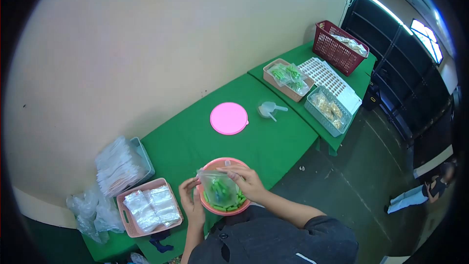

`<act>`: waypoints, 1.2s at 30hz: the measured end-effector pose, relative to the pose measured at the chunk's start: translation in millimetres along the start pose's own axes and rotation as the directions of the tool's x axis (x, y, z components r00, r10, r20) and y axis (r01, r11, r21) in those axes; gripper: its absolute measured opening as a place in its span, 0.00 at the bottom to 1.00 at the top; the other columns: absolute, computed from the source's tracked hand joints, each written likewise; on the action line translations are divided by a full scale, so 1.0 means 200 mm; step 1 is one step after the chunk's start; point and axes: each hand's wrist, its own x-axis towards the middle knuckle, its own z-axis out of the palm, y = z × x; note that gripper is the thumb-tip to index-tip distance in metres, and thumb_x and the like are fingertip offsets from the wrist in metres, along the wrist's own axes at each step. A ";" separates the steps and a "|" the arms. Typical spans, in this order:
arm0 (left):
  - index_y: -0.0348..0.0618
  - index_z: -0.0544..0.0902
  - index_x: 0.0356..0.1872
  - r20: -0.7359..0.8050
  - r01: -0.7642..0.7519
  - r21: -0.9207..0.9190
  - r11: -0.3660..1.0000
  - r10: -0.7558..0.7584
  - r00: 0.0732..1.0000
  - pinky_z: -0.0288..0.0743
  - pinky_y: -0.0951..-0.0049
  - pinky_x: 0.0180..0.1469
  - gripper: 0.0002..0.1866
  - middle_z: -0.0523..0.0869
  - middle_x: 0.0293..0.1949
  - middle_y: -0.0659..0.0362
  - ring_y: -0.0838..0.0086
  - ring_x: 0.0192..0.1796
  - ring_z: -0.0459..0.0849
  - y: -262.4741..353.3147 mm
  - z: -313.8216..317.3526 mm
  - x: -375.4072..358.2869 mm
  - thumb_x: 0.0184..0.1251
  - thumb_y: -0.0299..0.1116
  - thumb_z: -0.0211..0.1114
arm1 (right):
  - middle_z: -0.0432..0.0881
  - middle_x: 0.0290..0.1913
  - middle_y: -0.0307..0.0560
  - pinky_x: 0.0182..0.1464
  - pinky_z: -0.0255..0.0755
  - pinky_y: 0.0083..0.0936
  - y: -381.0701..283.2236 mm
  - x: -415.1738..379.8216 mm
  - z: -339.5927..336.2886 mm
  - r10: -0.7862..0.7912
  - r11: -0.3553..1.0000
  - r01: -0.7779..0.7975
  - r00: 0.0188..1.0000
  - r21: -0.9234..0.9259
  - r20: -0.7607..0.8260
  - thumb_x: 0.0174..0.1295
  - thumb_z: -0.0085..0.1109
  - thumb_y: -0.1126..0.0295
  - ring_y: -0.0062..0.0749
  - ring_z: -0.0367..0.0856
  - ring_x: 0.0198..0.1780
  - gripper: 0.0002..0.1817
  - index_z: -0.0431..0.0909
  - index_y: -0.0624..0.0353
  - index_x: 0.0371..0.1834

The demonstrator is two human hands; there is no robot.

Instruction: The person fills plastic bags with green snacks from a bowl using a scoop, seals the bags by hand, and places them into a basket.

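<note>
A clear plastic bag is held over a pink tub of green pieces near the table's front edge. Green shows through the bag's lower part. My left hand pinches the bag's upper left edge with thumb and fingers. My right hand grips the bag's upper right edge, its fingers lying across the top over the tub's opening. The bag and my right hand hide part of the tub's contents.
On the green-covered table lie a pink lid and clear scoops. A basket of plastic bags stands left. Filled packs, a tray and a maroon basket are farther right. A person stands at far right.
</note>
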 end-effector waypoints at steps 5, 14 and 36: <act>0.31 0.74 0.59 0.002 -0.130 -0.022 0.991 0.130 0.991 0.64 0.60 0.68 0.27 0.79 0.57 0.47 0.64 0.60 0.77 0.09 0.11 -0.03 0.69 0.45 0.61 | 0.76 0.57 0.49 0.64 0.62 0.38 0.01 -0.01 0.11 -0.274 0.894 0.294 0.956 -0.338 0.106 0.67 0.57 0.64 0.43 0.70 0.61 0.19 0.79 0.55 0.59; 0.30 0.77 0.57 0.164 -0.061 0.078 0.995 0.047 0.985 0.67 0.63 0.65 0.20 0.85 0.48 0.46 0.64 0.53 0.83 -0.07 0.00 -0.07 0.75 0.37 0.54 | 0.74 0.56 0.45 0.65 0.59 0.37 0.03 -0.02 0.04 -0.077 0.964 0.054 0.994 -0.260 -0.079 0.58 0.68 0.66 0.39 0.63 0.64 0.08 0.86 0.54 0.38; 0.36 0.68 0.61 0.016 0.199 -0.379 0.904 -0.209 0.978 0.70 0.68 0.61 0.30 0.78 0.56 0.53 0.66 0.58 0.78 -0.12 0.09 -0.08 0.61 0.30 0.72 | 0.85 0.38 0.40 0.46 0.75 0.25 0.19 -0.19 -0.18 0.211 0.974 -0.219 0.970 0.059 0.120 0.61 0.68 0.63 0.23 0.82 0.41 0.17 0.80 0.62 0.47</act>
